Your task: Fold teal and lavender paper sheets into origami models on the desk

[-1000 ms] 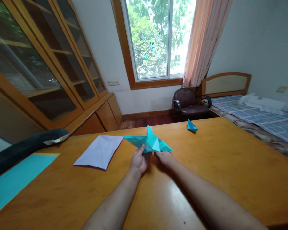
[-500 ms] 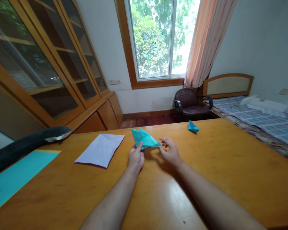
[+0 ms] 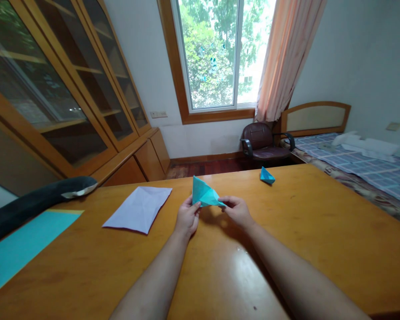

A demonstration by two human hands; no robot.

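Note:
A folded teal paper (image 3: 204, 194) is held just above the wooden table (image 3: 286, 249), shaped like a narrow triangle with its tip up. My left hand (image 3: 187, 218) pinches its lower left edge. My right hand (image 3: 237, 210) pinches its right corner with thumb and forefinger. Both forearms stretch out over the middle of the table.
A creased white sheet (image 3: 138, 209) lies to the left of my hands. A small teal folded piece (image 3: 267, 176) sits near the far edge. A teal sheet (image 3: 23, 244) and a dark curved object (image 3: 33, 204) lie at the left. Behind are a chair (image 3: 263, 143), a bed (image 3: 360, 164) and glass cabinets (image 3: 63, 89).
The wide, spread teal paper has been folded into a narrower triangle. My right hand let go for a moment and now grips the right corner again.

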